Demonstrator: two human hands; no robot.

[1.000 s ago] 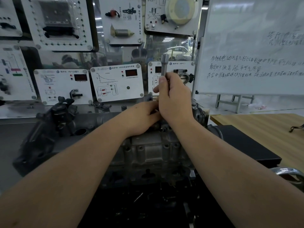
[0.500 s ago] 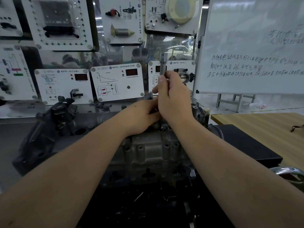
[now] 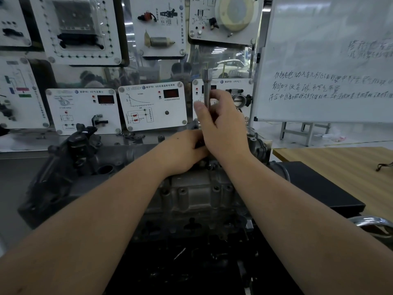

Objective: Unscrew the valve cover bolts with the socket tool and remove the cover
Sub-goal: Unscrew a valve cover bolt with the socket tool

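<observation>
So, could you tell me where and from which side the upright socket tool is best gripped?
Grip the socket tool on its slim shaft, mid-height, from the right side, as the right hand does now. It stands nearly upright, and the left hand occupies the base on the left.

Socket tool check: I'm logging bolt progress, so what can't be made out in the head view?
- Lower end of the socket tool and its bolt: hidden behind the right hand.
- Left hand fingertips: covered by the right hand.
- Whiteboard writing: too blurred to read.
</observation>
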